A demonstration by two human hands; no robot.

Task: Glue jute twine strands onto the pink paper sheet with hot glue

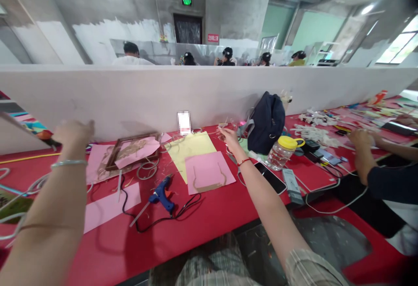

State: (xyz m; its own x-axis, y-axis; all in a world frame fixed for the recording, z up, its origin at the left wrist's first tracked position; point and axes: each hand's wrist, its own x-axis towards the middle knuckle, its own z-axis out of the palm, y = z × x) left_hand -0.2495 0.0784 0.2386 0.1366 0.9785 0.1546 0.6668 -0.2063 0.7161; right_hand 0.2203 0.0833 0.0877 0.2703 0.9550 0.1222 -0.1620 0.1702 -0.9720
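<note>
My left hand (74, 132) is raised over the far left of the red table, blurred, with its fingers mostly hidden from me. Near the wall, my right hand (227, 137) has its fingertips pinched together; whatever thin thing may be between them is too small to make out. Between my arms lies a pink sheet (209, 168) with a thin brown strip outline on it, overlapping a yellow sheet (176, 155). In front of them rests a blue hot glue gun (161, 194) with a clear glue stick. A brown frame (112, 153) with pink paper and brown scraps lies nearer my left hand.
A dark backpack (267, 122), a yellow-lidded jar (283, 152), a phone (270, 177) and a grey box (292, 186) stand or lie to the right. The glue gun's black cord (146, 229) loops across the front. A co-worker's hand (361, 142) is farther right. A white partition (130, 99) closes off the back.
</note>
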